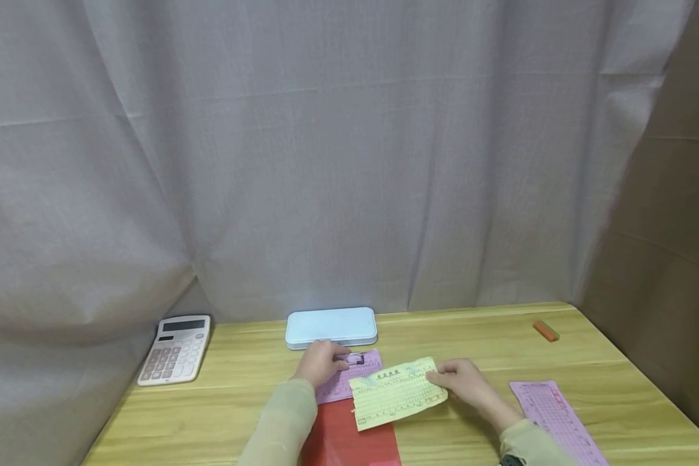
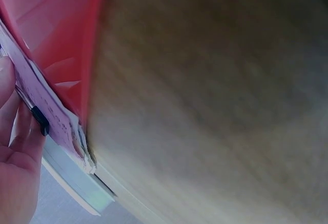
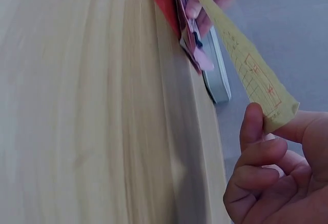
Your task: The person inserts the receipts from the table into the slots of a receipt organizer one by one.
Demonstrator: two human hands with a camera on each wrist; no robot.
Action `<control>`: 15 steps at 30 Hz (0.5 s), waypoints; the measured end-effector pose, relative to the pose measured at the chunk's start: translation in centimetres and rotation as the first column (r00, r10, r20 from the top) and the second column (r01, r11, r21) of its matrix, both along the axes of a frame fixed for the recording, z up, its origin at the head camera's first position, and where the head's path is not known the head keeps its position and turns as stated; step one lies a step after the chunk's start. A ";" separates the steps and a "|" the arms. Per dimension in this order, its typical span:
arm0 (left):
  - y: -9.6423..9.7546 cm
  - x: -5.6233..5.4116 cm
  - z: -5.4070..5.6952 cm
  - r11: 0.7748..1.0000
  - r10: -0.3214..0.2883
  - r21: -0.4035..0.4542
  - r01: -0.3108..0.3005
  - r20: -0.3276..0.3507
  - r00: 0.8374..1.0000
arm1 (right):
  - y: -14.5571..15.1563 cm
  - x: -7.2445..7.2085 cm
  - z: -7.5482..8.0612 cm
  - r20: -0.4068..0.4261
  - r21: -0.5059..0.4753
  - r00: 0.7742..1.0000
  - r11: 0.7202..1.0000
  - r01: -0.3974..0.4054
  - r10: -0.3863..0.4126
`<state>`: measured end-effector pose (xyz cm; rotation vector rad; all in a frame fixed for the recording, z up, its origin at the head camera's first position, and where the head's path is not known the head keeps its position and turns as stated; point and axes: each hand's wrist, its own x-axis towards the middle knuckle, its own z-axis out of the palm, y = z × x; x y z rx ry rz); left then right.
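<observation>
My right hand [image 1: 463,385] pinches the right edge of a yellow printed slip [image 1: 400,393] between thumb and fingers. In the right wrist view the slip [image 3: 256,78] is seen nearly edge-on. The slip hangs over a red folder [image 1: 349,430] and covers part of it. At the folder's top, my left hand [image 1: 320,362] holds a metal clip [image 1: 355,360] with black ends, fingers curled at it. Beneath the clip lies a stack of purple slips [image 1: 340,383], whose layered edges show in the left wrist view.
A pale blue tin case [image 1: 331,325] stands just behind the left hand. A calculator [image 1: 175,349] lies at the far left. Another purple slip [image 1: 559,421] lies to the right, and a small orange-and-green block [image 1: 545,331] at the back right. A grey curtain [image 1: 349,162] hangs behind the wooden table [image 1: 239,388].
</observation>
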<state>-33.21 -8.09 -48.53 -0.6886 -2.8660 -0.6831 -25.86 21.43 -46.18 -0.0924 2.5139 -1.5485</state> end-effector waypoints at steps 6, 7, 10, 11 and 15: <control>0.0 0.0 0.1 1.000 0.005 -0.005 -0.005 -0.006 1.000 | -1.5 -0.3 -0.5 0.006 -0.038 1.000 0.999 0.024 -0.024; 0.1 0.0 0.0 1.000 0.009 -0.005 -0.009 -0.004 1.000 | -1.7 -0.4 -0.6 0.008 -0.041 0.999 0.999 0.031 -0.031; 0.1 0.0 0.0 1.000 0.023 -0.010 -0.023 0.011 1.000 | -2.5 -0.6 -0.9 0.011 -0.052 0.998 0.997 0.054 -0.054; 0.1 0.0 0.0 1.000 0.024 -0.010 -0.024 0.012 1.000 | -2.7 -0.6 -1.0 0.013 -0.055 0.998 0.997 0.061 -0.060; 0.1 0.0 0.0 1.000 0.027 -0.017 -0.027 0.022 0.999 | -3.7 -0.8 -1.6 0.017 -0.066 0.996 0.994 0.087 -0.086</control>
